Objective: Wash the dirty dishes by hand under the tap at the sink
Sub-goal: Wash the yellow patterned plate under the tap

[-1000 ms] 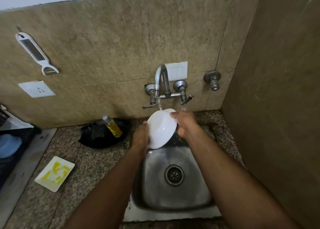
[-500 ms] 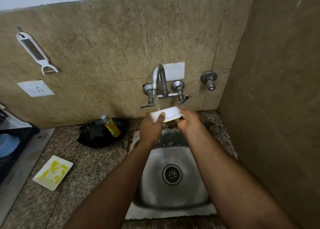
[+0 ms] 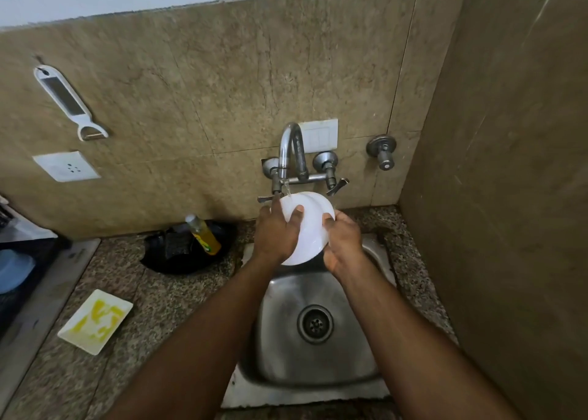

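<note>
Head view. I hold a white bowl (image 3: 310, 228) between both hands, above the back edge of the steel sink (image 3: 321, 372) and directly under the tap (image 3: 290, 152). My left hand (image 3: 276, 233) grips the bowl's left side, thumb (image 3: 297, 212) pressed on the white surface facing me, the other fingers hidden behind it. My right hand (image 3: 343, 244) clasps the right rim, fingers curled over the edge. The bowl is tilted, its top edge near the spout; whether I am seeing its inside or its underside I cannot tell. A thin stream of water (image 3: 288, 192) runs from the spout onto the bowl's upper left part. The drain (image 3: 315, 324) lies in the middle of the sink, below and nearer to me than the bowl.

On the granite counter (image 3: 165, 308), left of the sink, a square white dish (image 3: 95, 321) smeared with yellow sits well apart from the bowl. Behind it, against the wall, a yellow soap bottle (image 3: 203, 235) leans in a black tray (image 3: 187, 251). A white peeler (image 3: 68, 101) hangs on the tiled wall at upper left, with a socket (image 3: 66, 166) below it. A switch plate (image 3: 319, 134) sits just behind the tap's arch, and a separate valve (image 3: 381, 150) is mounted to its right. At the far left edge a blue object (image 3: 12, 267) shows partly, too cropped to identify.
</note>
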